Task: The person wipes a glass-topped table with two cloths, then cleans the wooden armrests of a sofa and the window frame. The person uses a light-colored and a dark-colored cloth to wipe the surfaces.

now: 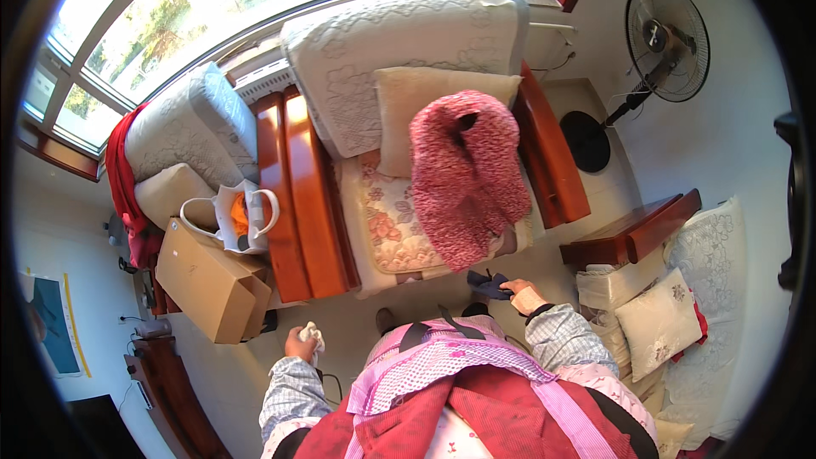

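Observation:
My left hand [296, 346] is closed around a crumpled whitish cloth [314, 336], low and left of centre. On the other side, my right hand [517, 287] grips one end of a dark navy item [487, 282]. It looks like folded cloth, but its exact kind is unclear. A beige patch [529, 299] lies over the back of that hand. Ahead of both hands stands a wooden armchair with a floral seat pad [395, 238]. A fuzzy red-and-white garment or throw [459, 178] is draped there, over a cream cushion [395, 110]. Neither hand touches it.
Left of the armchair, a cardboard box [200, 276] and a white bag [228, 225] with something orange inside sit by another padded seat. A standing fan [667, 40] is at the far right. Nearer right, a sofa holds a patterned pillow [659, 323]. Wooden armrests [552, 161] jut out.

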A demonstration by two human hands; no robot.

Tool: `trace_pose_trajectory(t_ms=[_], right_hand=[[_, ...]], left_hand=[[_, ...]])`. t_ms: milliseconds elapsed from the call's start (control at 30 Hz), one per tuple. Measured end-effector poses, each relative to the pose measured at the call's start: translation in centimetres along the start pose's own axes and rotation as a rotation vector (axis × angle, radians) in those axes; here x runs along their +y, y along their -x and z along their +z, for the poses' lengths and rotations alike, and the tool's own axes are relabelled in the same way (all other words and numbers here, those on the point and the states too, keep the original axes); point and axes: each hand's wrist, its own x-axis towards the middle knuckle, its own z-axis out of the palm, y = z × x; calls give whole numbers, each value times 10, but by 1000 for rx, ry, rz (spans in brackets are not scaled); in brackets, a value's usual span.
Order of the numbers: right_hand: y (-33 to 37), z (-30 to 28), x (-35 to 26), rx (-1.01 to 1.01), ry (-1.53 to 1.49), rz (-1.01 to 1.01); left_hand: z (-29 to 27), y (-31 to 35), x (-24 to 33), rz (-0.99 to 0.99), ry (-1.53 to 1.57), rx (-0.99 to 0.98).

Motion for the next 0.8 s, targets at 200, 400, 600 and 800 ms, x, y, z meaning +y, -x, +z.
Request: trace_pose_trajectory(t_ms=[200,400,600,800], right_hand=[[13,-89,95,62,-321,143],[0,-222,152,384,-471,133],[-26,-250,187,566,-628,116],[-53,-260,204,540,-599,184]], left_hand=[[115,39,132,117,81,-102],[187,67,216,150,162,-333],[220,35,254,106,173,-507],[265,11,294,161,-42,-536]])
